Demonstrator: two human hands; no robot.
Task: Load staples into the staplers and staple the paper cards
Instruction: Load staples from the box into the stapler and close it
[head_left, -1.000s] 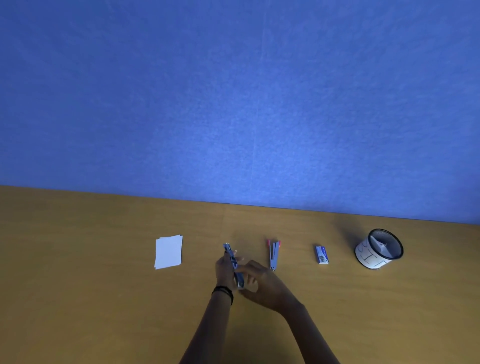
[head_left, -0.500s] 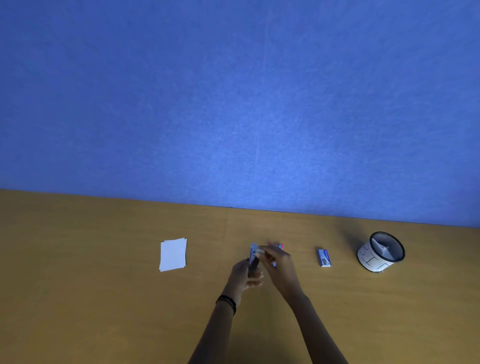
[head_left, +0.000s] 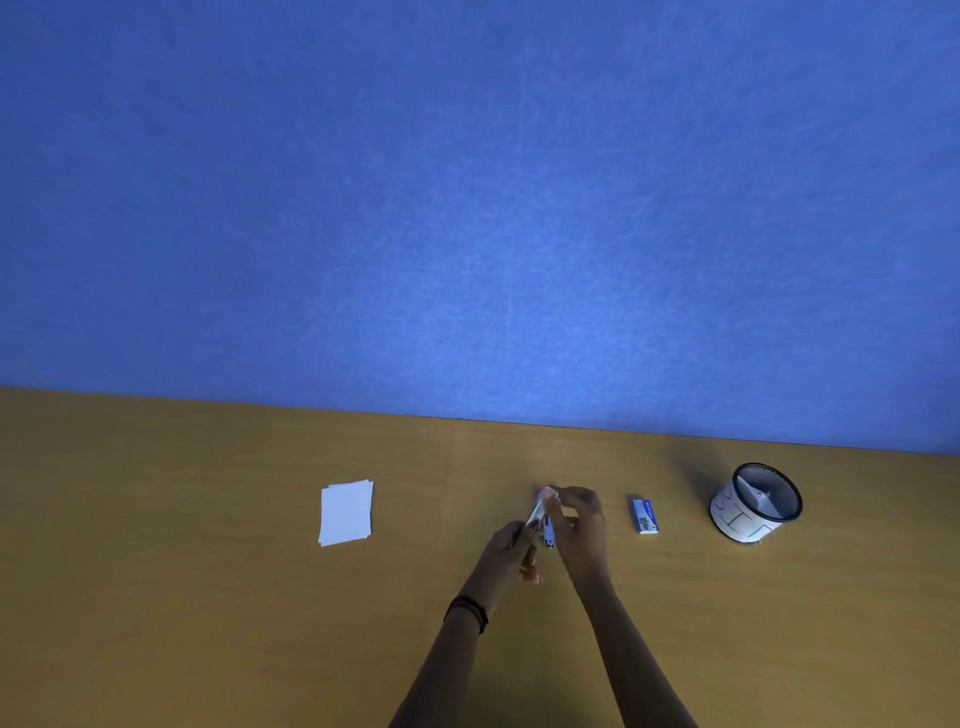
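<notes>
My left hand (head_left: 508, 552) holds a small blue-grey stapler (head_left: 535, 513) tilted up off the wooden table (head_left: 208, 597). The fingertips of my right hand (head_left: 581, 525) pinch its far upper end. A second stapler (head_left: 549, 538) with pink tips lies flat just behind, mostly hidden between my hands. A small blue staple box (head_left: 644, 516) rests to the right of my right hand. A short stack of white paper cards (head_left: 346, 513) lies to the left, apart from both hands.
A black mesh cup (head_left: 727, 512) with a white label and folded paper inside stands at the far right. A blue wall (head_left: 478, 208) rises along the table's back edge. I wear a black band on my left wrist.
My left hand lifted the blue-grey stapler off the table and carried it right, over the pink-tipped one. My right hand moved up from its lower end to pinch its far end.
</notes>
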